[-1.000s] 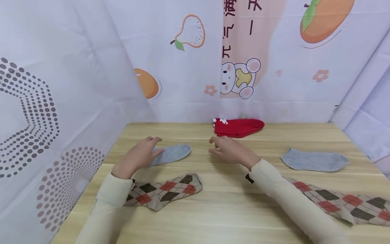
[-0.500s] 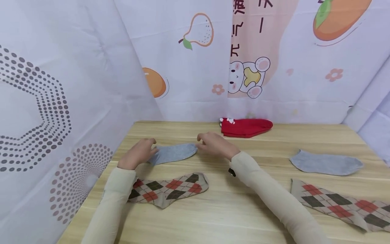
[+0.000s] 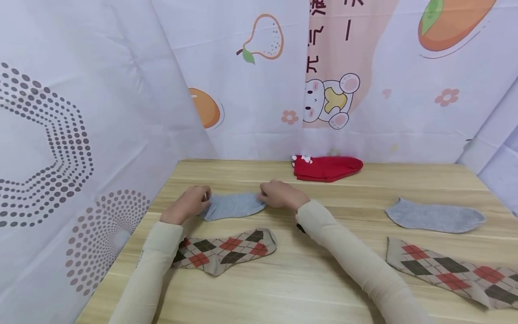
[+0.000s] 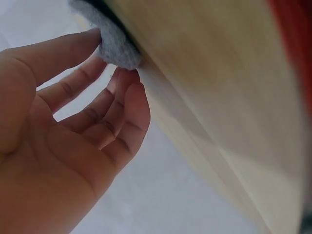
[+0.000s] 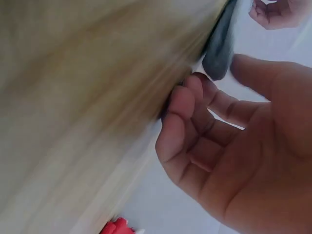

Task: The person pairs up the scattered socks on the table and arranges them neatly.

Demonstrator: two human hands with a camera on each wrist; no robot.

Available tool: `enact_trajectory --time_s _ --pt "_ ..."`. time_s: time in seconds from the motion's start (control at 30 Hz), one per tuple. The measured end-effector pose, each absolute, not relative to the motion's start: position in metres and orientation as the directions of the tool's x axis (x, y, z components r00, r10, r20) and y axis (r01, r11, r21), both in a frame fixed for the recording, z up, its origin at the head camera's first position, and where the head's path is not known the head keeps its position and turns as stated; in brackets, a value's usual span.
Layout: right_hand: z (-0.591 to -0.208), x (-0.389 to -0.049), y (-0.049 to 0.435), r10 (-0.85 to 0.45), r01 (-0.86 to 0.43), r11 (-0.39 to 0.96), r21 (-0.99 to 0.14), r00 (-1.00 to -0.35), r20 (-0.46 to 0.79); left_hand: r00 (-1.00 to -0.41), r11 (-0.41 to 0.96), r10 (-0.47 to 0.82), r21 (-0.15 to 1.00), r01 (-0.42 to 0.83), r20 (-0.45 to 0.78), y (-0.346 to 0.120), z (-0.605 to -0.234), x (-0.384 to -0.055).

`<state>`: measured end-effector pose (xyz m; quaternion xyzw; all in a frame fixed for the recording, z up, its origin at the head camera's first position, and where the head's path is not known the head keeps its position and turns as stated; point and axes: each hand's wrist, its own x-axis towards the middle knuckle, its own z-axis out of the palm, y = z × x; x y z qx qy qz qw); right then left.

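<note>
A short grey sock [image 3: 234, 206] lies at the left of the wooden table [image 3: 299, 274], between my two hands. My left hand [image 3: 187, 204] pinches its left end; in the left wrist view the thumb and fingertips close about the grey cloth [image 4: 114, 46]. At the other end my right hand [image 3: 282, 195] takes the tip between thumb and index finger, and the right wrist view shows that rounded tip [image 5: 218, 56]. Just nearer than this sock is a beige argyle sock [image 3: 226, 251], partly covered by the left sleeve.
A red sock [image 3: 328, 168] with a white figure lies at the back edge against the printed curtain [image 3: 251, 103]. On the right are another grey sock [image 3: 435, 217] and another argyle sock [image 3: 453, 272], which runs out of view.
My right hand has moved left from above the table to the grey sock's tip. Both hands' fingers have closed on the sock's ends. The head view has turned slightly left.
</note>
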<state>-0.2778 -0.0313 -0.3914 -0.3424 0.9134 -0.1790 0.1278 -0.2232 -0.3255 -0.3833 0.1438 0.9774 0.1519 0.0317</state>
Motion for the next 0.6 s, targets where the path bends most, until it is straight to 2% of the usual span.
enact_trajectory --time_s 0.17,0.33,0.6 --pt "-0.390 -0.277 -0.028 -0.671 -0.587 0.714 -0.381 -0.730 -0.134 -0.944 0.877 0.328 0.362 0.315 0.028 -0.323 -0.382 -0.223" --pt "-0.386 -0.278 -0.021 -0.681 -0.605 0.703 -0.374 -0.725 -0.106 -0.942 0.851 0.333 0.416 0.322 0.046 -0.319 -0.378 -0.223" --pt "-0.374 -0.277 -0.011 -0.636 -0.575 0.720 -0.388 -0.771 -0.038 -0.944 0.833 0.325 0.454 0.315 0.058 -0.313 -0.370 -0.223"
